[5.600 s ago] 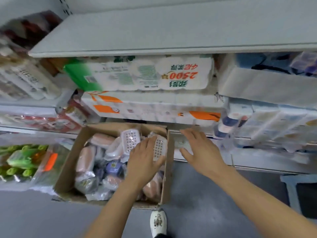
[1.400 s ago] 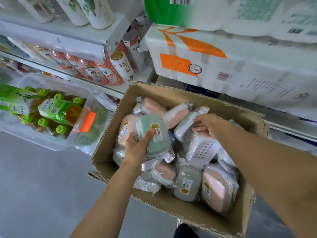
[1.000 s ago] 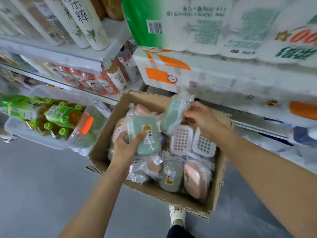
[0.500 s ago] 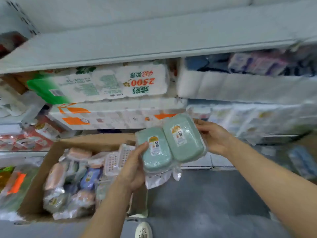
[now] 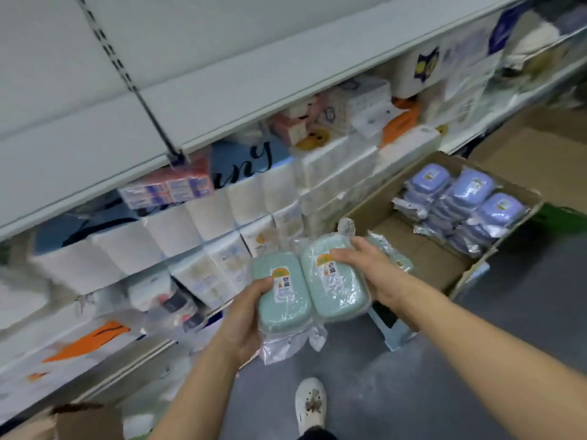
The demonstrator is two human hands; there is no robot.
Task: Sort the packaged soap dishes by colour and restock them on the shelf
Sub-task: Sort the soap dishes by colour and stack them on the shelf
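View swung right from the mixed carton to a second cardboard box (image 5: 451, 246) holding stacked purple soap dishes (image 5: 470, 198). Left hand (image 5: 244, 315) and right hand (image 5: 374, 274) have carried two green soap dishes (image 5: 311, 287) toward it, side by side.

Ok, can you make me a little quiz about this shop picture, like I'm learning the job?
1. True or false: the left hand and the right hand each hold one green soap dish.
2. What colour are the soap dishes stacked in the cardboard box on the right? A) pink B) purple C) white
3. Fill in: each green dish is wrapped in clear ____ and carries a label.

Key:
1. True. The left green soap dish and the right green soap dish sit side by side, one in each hand.
2. B. The purple soap dishes fill the box's right part.
3. plastic
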